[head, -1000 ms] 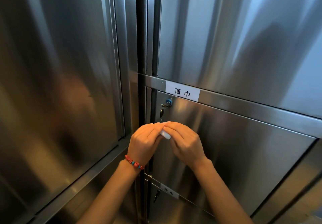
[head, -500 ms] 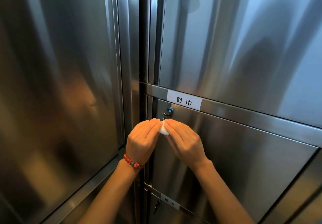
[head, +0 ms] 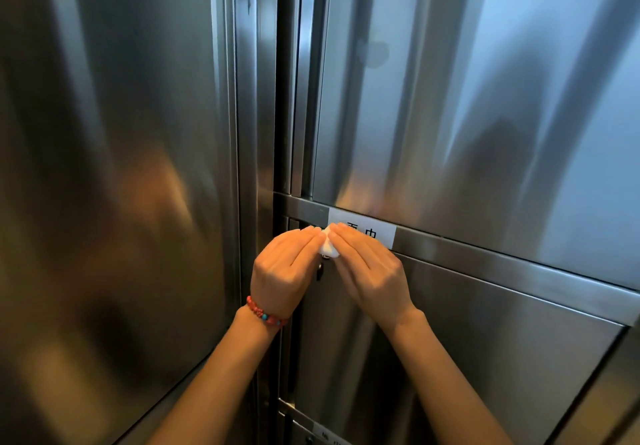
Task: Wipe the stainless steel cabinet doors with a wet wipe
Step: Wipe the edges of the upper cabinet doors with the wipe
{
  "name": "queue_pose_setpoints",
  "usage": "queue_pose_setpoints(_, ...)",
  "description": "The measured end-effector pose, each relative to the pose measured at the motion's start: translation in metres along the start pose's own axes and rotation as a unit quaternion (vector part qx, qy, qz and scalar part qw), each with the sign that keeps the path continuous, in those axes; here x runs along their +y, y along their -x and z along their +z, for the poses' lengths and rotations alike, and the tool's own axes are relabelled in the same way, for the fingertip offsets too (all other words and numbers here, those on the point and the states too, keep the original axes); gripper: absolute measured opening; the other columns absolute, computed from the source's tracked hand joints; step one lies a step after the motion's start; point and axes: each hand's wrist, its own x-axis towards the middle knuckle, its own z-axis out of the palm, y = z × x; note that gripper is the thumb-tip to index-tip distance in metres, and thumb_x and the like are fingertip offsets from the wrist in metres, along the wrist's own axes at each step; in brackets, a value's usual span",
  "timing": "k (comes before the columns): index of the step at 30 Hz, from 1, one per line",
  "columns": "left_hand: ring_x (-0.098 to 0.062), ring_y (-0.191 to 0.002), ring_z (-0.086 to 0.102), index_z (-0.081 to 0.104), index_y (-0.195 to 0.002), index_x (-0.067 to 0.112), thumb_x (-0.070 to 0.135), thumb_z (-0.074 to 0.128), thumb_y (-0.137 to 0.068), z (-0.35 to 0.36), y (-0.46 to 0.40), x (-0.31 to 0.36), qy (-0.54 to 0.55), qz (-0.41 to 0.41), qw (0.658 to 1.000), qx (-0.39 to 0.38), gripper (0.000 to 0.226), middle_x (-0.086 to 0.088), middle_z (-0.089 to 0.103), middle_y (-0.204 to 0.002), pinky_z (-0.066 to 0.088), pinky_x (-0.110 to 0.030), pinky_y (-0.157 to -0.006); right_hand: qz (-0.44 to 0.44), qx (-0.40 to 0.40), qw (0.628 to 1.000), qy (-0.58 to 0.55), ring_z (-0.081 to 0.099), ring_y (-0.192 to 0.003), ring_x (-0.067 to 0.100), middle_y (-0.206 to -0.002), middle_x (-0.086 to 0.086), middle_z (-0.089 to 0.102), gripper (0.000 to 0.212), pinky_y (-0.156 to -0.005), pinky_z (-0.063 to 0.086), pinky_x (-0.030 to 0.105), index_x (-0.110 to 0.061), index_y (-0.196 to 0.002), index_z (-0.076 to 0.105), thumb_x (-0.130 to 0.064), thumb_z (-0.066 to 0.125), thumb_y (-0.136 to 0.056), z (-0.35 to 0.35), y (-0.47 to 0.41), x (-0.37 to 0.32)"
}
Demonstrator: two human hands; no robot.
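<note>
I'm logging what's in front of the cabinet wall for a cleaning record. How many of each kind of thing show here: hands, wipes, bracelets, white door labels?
Hands: 2, the left hand and the right hand
Wet wipe: 1, small and white, pinched between both hands
Beaded bracelet: 1, on the left wrist
White door labels: 2, upper label partly covered, lower label cut off by the frame edge
Total: 6

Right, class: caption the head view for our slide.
Both hands, left and right, pinch a wipe before steel doors.
</note>
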Motion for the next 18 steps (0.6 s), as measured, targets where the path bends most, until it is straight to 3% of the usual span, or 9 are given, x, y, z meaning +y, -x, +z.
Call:
queue_pose_setpoints(13,-0.031,-0.086,0.070,0.071,-0.091,-0.008,0.010,0.061,-0.084,0.008,-0.051,-0.027,0.003,0.014,0.999,0.030,0.021,-0.021,0.070,-0.093,0.057,-0.042,-0.077,-0.007,0.005,0.996,0.084,0.063,-0.109,0.028,-0.117,0.017,0.065,0.030,-0.097,0.046,0.034,0.003,-0.112,0.066,-0.014,0.064,-0.087,-0.002,-0.054,0.029)
queue_pose_setpoints(18,-0.032,-0.086,0.070,0.070,-0.092,-0.008,0.005,0.071,-0.076,0.011,-0.067,-0.039,0.004,0.019,0.999,0.032,0.021,-0.021,0.070,-0.093,0.058,-0.043,-0.075,-0.014,0.006,0.994,0.109,0.063,-0.108,0.029,-0.116,0.017,0.065,0.034,-0.097,0.046,0.035,0.003,-0.111,0.066,-0.011,0.072,-0.081,-0.001,-0.076,0.034)
